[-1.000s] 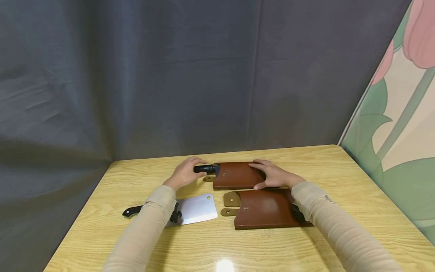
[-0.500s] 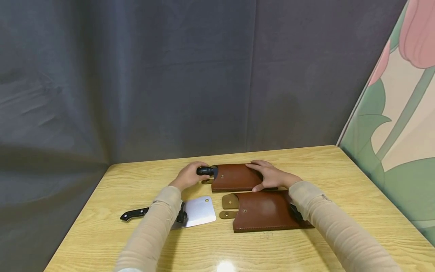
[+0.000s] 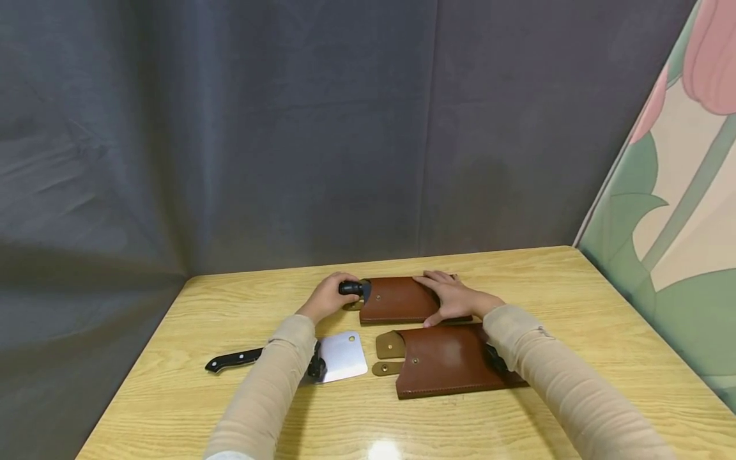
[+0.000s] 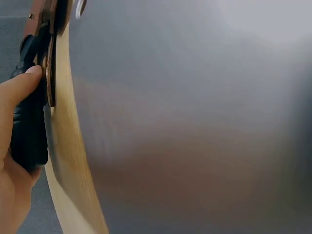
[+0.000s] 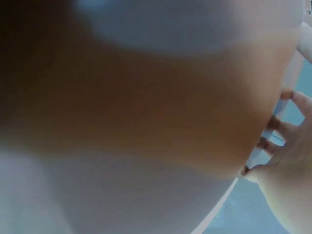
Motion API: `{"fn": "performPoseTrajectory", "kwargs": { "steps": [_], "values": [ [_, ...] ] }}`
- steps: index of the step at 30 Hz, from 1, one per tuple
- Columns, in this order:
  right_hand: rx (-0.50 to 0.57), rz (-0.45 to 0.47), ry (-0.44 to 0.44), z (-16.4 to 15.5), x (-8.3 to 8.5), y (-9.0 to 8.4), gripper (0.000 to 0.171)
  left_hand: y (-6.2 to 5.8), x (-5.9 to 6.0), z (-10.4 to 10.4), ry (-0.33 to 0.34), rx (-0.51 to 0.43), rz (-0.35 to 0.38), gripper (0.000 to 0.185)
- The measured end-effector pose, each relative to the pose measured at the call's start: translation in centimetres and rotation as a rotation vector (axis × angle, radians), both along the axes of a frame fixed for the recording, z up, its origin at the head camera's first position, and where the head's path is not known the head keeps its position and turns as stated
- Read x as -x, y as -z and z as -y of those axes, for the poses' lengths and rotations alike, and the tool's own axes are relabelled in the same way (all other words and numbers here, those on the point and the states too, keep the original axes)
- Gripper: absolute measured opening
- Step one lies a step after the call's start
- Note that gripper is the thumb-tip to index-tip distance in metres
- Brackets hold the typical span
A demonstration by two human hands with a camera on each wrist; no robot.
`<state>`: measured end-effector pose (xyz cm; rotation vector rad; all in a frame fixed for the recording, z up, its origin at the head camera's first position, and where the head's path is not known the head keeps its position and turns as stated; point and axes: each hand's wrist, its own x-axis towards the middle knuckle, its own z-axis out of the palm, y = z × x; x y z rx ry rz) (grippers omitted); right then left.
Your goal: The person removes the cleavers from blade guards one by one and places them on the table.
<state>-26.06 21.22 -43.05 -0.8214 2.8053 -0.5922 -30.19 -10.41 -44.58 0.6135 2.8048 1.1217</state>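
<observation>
Left hand (image 3: 329, 299) (gripping handle (image 3: 351, 289)) nearer sheath (image 3: 397, 300)

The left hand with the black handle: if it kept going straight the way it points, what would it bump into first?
The left hand grips the black handle, pointing right. Going on, it would likely first meet the mouth of the far brown sheath, which the right hand presses flat; depth is hard to judge.

No legible text (none anywhere)

Even overhead light; right-wrist view badly blurred.
</observation>
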Motion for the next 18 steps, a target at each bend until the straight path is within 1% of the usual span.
{"fn": "performPoseTrajectory", "kwargs": {
  "steps": [4,9,13,18],
  "values": [
    [0.013,-0.039,-0.003,0.2,0.1,0.2,0.106,0.2,-0.1,0.4,0.012,0.005,-0.027,0.035],
    [0.029,-0.054,-0.008,0.0,-0.2,0.2,0.105,0.1,-0.6,1.0,0.041,0.048,-0.07,0.036],
    [0.04,-0.079,-0.006,-0.3,-0.5,-0.1,0.107,-0.7,-1.1,1.5,0.074,0.027,-0.1,0.036],
    [0.067,-0.144,-0.016,-0.4,-0.9,-1.2,0.109,-2.1,-1.3,1.9,0.1,-0.022,-0.15,0.035]
  ]
}}
